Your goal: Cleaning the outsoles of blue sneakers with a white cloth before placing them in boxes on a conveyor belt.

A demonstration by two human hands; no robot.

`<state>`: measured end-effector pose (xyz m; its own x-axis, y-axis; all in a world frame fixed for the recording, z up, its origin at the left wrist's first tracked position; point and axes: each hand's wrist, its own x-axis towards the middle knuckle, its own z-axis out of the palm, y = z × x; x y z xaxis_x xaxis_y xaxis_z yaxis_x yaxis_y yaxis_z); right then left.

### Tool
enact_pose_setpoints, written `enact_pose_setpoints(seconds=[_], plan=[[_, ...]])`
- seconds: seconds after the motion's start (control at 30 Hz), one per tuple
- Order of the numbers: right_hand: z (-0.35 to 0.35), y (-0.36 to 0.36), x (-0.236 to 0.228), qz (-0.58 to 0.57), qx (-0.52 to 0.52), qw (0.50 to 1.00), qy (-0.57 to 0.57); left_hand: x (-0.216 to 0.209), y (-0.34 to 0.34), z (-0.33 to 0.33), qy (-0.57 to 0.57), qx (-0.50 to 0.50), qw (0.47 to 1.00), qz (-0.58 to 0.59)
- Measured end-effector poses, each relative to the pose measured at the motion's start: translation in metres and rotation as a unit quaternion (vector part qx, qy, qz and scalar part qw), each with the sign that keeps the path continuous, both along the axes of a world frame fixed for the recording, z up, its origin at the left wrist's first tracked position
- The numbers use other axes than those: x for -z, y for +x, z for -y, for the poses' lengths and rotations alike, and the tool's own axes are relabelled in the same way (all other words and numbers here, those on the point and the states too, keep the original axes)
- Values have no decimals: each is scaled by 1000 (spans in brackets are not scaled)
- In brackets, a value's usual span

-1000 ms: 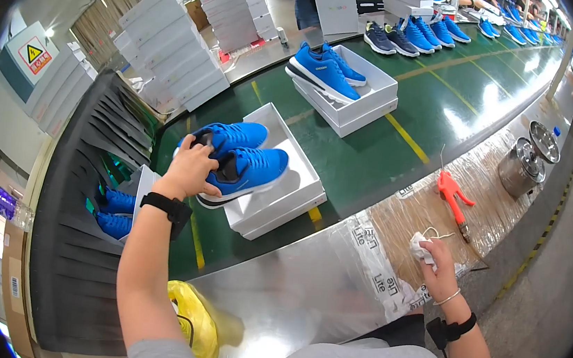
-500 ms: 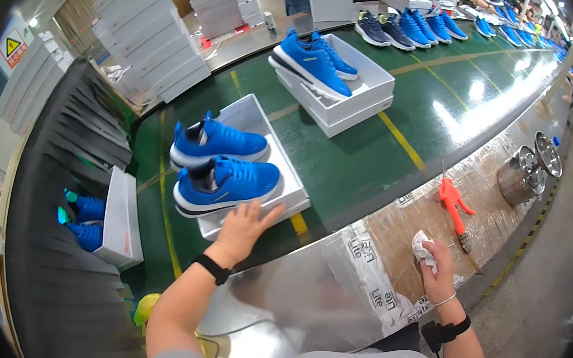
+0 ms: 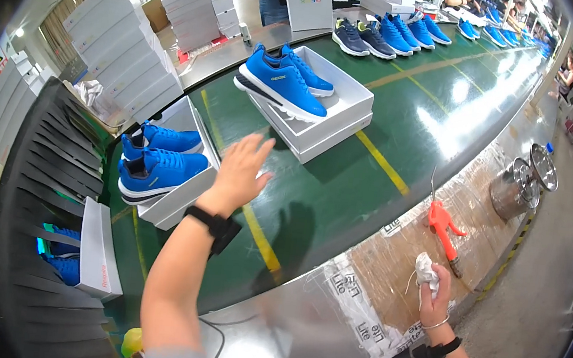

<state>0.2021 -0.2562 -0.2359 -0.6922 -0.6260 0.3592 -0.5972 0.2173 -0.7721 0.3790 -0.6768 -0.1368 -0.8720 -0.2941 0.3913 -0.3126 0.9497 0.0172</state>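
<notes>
My left hand (image 3: pixel 240 170) reaches over the green conveyor belt (image 3: pixel 326 204) with fingers apart and nothing in it. To its left, a pair of blue sneakers (image 3: pixel 165 170) sits on a white shoe box (image 3: pixel 179 206). Farther off, past my fingertips, another blue pair (image 3: pixel 286 84) rests tilted on a second white box (image 3: pixel 337 125). My right hand (image 3: pixel 435 296) is closed round a crumpled white cloth or tissue (image 3: pixel 427 272) above the wrapped side table. An orange air blow gun (image 3: pixel 443 227) lies just beyond that hand.
Dark strip curtains (image 3: pixel 46 203) hang at the left, with a boxed blue pair (image 3: pixel 65 257) among them. White boxes (image 3: pixel 115 49) are stacked behind the belt. Shoes (image 3: pixel 399 37) line its far end, where a person holds a white box (image 3: pixel 308 3). A metal canister (image 3: pixel 514 192) stands at right.
My left hand has left the nearer shoe box and moved forward over the belt. Both boxed pairs appear farther left. The right hand keeps the crumpled white piece.
</notes>
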Motion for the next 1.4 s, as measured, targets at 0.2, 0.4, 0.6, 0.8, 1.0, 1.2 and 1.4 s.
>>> enact_pose_setpoints(seconds=[0.2, 0.4, 0.6, 0.8, 1.0, 1.2, 1.4], plan=[[-2, 2, 6, -13, 1, 1000, 22, 41, -90, 16, 6, -92, 993, 79], [-1, -2, 3, -11, -9, 1000, 20, 27, -54, -32, 3, -16, 985, 171], [-1, -3, 0, -32, -5, 999, 23, -70, -24, -23, 78, 104, 991, 40], [-1, -2, 0, -42, -3, 999, 22, -115, -59, 39, -34, -50, 916, 397], [4, -6, -5, -18, -26, 999, 7, -108, -99, 30, -17, -226, 824, 520], [-6, -3, 1, -32, -13, 999, -25, -111, -73, 18, -131, -100, 838, 519], [-9, 7, 5, 7, -15, 999, -35, -166, -48, -46, -258, -51, 843, 469]])
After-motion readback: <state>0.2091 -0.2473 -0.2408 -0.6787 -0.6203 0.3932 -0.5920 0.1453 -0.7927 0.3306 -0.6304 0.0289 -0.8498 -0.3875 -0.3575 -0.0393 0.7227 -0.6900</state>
